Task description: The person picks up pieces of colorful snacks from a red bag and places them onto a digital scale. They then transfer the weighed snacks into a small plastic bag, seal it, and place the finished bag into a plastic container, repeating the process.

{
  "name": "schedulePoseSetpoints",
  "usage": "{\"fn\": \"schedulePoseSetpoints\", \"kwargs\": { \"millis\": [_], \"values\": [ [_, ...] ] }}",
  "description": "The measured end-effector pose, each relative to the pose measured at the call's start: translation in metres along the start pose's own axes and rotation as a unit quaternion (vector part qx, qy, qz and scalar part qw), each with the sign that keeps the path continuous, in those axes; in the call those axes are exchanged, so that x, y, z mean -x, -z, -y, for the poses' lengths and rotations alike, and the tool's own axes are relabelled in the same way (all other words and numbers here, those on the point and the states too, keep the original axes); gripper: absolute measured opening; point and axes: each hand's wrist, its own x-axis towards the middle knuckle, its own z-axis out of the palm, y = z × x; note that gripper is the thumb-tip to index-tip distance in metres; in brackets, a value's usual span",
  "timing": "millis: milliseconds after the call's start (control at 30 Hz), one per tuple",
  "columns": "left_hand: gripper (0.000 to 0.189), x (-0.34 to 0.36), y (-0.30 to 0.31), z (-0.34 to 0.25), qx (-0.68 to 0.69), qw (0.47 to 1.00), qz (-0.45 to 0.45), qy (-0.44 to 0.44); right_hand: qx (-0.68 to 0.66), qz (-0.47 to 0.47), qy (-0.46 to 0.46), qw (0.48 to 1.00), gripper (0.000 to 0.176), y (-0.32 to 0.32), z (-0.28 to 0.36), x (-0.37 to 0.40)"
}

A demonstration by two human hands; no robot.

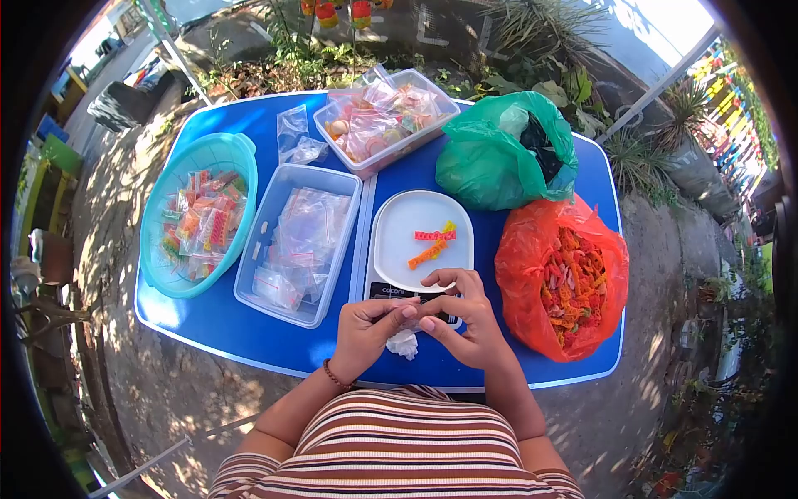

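My left hand [372, 328] and my right hand [467, 323] meet just in front of a white kitchen scale [382, 289]. Thumbs and fingertips of both pinch what looks like a small clear plastic bag [407, 293], hard to see against the scale. The other fingers of my right hand are raised and bent. On the scale's white tray [399, 262] lie a pink twisted strip [435, 235] and an orange-yellow one [426, 254], probably candy or snack pieces. A crumpled white wad [403, 344] sits on the table below my hands.
Around the scale on the blue table [216, 337] stand a clear box [249, 287] of zip bags, a turquoise basket [154, 249] of filled packets, another box [386, 158] of packets, a green plastic bag [474, 170], and a red bag [519, 291] full of colourful strips.
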Motion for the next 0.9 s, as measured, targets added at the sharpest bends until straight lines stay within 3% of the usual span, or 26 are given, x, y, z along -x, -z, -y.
{"fn": "schedulePoseSetpoints", "kwargs": {
  "millis": [100, 133, 167, 233, 267, 333, 433, 533, 633, 733, 900],
  "values": [
    [0.027, -0.001, 0.001, 0.002, -0.008, 1.000, 0.019, 0.011, -0.031, 0.064, 0.028, 0.997, 0.015, 0.003, -0.017, 0.000],
    [0.029, -0.003, 0.002, 0.007, 0.000, 1.000, 0.022, 0.013, -0.110, 0.036, -0.029, 0.993, 0.014, 0.001, -0.026, 0.000],
    [0.031, -0.004, 0.003, 0.009, 0.009, 1.000, 0.024, 0.017, -0.089, -0.033, -0.041, 0.995, 0.014, -0.005, -0.041, -0.002],
    [0.033, -0.006, 0.007, 0.010, 0.124, 0.985, -0.001, 0.119, 0.176, -0.087, -0.068, 0.978, 0.022, -0.007, -0.043, -0.020],
    [0.035, -0.007, 0.009, 0.009, 0.180, 0.969, -0.012, 0.169, 0.238, -0.086, -0.039, 0.967, 0.025, -0.006, -0.048, -0.025],
    [0.035, -0.006, 0.011, 0.008, 0.229, 0.958, -0.001, 0.174, 0.357, -0.084, 0.019, 0.930, 0.030, -0.007, -0.059, -0.031],
    [0.033, -0.004, 0.012, 0.008, 0.194, 0.970, -0.005, 0.145, 0.361, -0.098, 0.029, 0.927, 0.034, -0.007, -0.061, -0.031],
    [0.030, -0.003, 0.014, 0.011, 0.121, 0.989, -0.003, 0.083, 0.213, -0.111, 0.045, 0.970, 0.033, 0.001, -0.057, -0.027],
    [0.030, -0.002, 0.013, 0.002, 0.075, 0.995, -0.007, 0.060, -0.047, -0.098, -0.031, 0.994, 0.026, 0.004, -0.036, -0.014],
    [0.030, -0.003, 0.011, 0.000, 0.053, 0.998, -0.003, 0.024, -0.063, -0.101, -0.021, 0.993, 0.020, 0.009, -0.025, -0.006],
    [0.032, -0.007, 0.011, 0.000, 0.008, 0.999, 0.036, 0.006, 0.072, 0.002, -0.019, 0.997, 0.025, 0.028, -0.003, -0.001]
  ]
}}
